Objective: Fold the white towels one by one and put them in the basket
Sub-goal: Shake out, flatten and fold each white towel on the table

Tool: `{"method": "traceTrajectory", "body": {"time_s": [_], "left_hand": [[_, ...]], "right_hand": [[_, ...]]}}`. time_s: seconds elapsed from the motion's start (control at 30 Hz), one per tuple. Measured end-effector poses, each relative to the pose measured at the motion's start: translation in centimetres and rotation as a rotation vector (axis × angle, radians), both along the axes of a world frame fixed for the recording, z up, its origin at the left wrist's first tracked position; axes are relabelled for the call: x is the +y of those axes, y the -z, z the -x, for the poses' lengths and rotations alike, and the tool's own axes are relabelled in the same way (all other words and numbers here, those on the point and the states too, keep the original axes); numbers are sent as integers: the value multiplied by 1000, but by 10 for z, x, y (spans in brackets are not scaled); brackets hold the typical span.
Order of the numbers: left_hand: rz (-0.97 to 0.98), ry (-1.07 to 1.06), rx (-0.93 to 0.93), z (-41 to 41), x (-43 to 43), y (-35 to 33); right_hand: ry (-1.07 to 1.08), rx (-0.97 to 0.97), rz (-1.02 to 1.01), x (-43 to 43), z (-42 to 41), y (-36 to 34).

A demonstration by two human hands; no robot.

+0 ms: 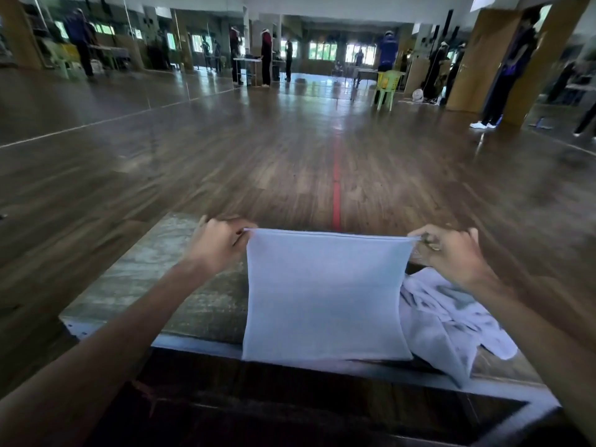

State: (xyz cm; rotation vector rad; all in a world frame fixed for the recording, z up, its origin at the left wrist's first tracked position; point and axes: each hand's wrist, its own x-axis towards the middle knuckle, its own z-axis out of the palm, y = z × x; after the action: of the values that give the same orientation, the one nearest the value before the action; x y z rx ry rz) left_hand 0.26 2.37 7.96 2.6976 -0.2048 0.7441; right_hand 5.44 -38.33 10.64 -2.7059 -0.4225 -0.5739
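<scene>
Pinching one towel [325, 295] by its top corners: left hand [219, 245], right hand [451, 253]; one crumpled heap [445, 321] near the surface's [161, 279] right edge.

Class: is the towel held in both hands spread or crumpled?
Spread: the towel hangs flat, left hand and right hand pinching its top corners.
</scene>
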Motion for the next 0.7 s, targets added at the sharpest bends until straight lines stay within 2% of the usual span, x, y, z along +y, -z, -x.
{"method": "traceTrajectory", "body": {"time_s": [0.1,0.17,0.23,0.33,0.43,0.7], "left_hand": [[-101,42,88,7,-2,36],[-151,72,140,19,-1,60],[-122,146,216,34,-2,79],[-186,206,305,50,-7,102],[-287,187,272,62,-10,125],[-348,205,144,63,-16,146]], "right_hand": [[-72,-54,92,-9,7,38],[-110,-23,160,-17,10,70],[-171,4,240,-21,16,98],[-253,100,264,-27,24,129],[-239,175,272,-33,32,148],[-234,34,318,-26,42,155]]}}
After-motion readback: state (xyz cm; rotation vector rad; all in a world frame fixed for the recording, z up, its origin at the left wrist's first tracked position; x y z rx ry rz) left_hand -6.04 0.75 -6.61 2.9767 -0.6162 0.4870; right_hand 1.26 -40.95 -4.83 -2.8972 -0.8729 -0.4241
